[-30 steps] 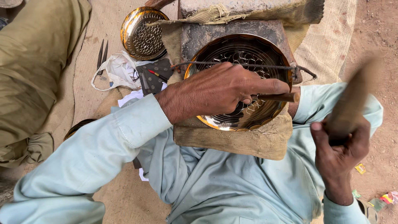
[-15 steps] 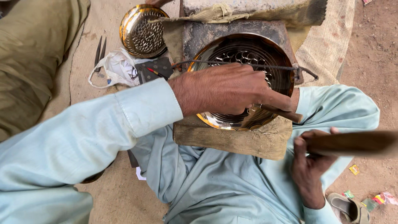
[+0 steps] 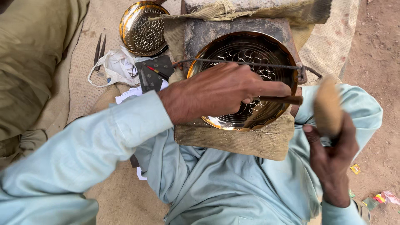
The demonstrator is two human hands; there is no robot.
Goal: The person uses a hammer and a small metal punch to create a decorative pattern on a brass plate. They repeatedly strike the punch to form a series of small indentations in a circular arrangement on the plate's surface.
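Two hands, two tools. Left hand (image 3: 221, 89) lies over the brass dish (image 3: 243, 79) on the dark block (image 3: 200, 33), its fingers (image 3: 266, 88) closed round a thin punch (image 3: 281, 100). Punch's long axis runs roughly level, pointing right, tip over the dish's right inner rim. Right hand (image 3: 331, 156) grips a blurred wooden mallet (image 3: 327, 106), just right of the punch's end and apart from it. Mallet head lies in line with that axis.
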